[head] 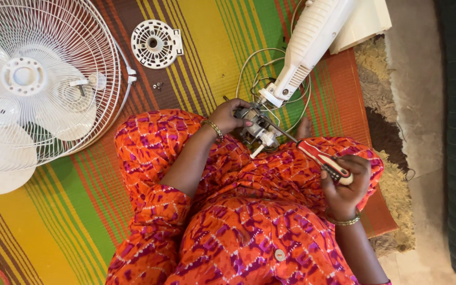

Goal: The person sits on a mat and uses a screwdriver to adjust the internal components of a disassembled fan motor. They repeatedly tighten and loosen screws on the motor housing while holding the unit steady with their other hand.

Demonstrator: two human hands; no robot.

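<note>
My left hand (229,116) grips the bare metal fan motor (257,128), which rests against my knee. A white fan neck housing (308,45) rises from the motor toward the top of the view, with white wires (249,66) looped beside it. My right hand (347,184) is closed on the red-and-white handle of a screwdriver (325,161). Its metal shaft points up-left, and the tip reaches the motor.
A white fan guard with blades (32,89) lies at the left on the striped mat (69,211). A round white motor cover (155,43) and small screws (158,84) lie near it. A shaggy rug edge (391,184) and bare floor are at the right.
</note>
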